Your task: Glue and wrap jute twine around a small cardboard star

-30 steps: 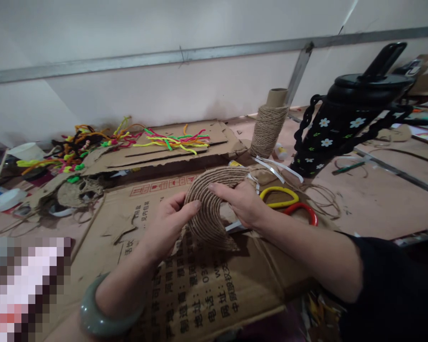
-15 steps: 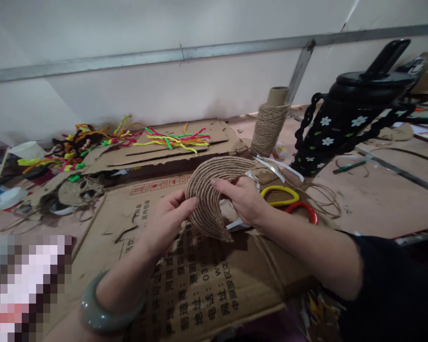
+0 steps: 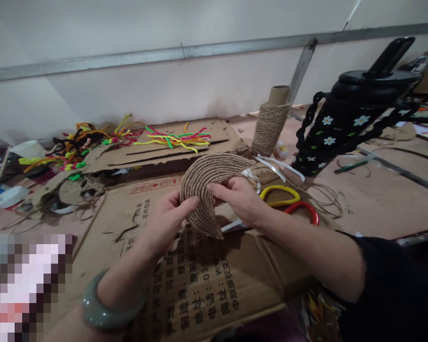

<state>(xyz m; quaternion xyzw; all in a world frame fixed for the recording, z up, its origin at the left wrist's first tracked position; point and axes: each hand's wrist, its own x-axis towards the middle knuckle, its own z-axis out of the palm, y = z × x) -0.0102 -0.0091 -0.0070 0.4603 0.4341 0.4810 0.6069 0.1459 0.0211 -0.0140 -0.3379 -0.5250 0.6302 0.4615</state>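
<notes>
Both hands hold a twine-wrapped crescent (image 3: 203, 190) up over a flattened printed box (image 3: 199, 280), centre of view. Left hand (image 3: 167, 218) pinches its lower inner edge, thumb on top and fingers closed under it. Right hand (image 3: 240, 199) grips the upper arm of the curve, thumb pressed across the wound twine, fingers curled behind. The crescent's lower tip points down, just above the box. A green bangle (image 3: 109, 311) sits on the left wrist; the right arm wears a dark sleeve (image 3: 395, 289). Just behind the right hand lie scissors (image 3: 288, 202) with one yellow and one red handle, partly hidden by the hand, plus white strips (image 3: 276, 166). A twine spool (image 3: 270, 126) stands upright farther back, near a black flowered bottle (image 3: 342, 123) with a chain strap, leaning in view. More cardboard (image 3: 171, 147) lies behind the crescent, with bright pipe cleaners (image 3: 174, 137) on it and more of them at left (image 3: 74, 147). A smaller twine piece (image 3: 76, 190) lies at left, well apart from the hands. Loose twine (image 3: 324, 197) trails on the table (image 3: 378, 199) right of the scissors. Blurred patch bottom left.
</notes>
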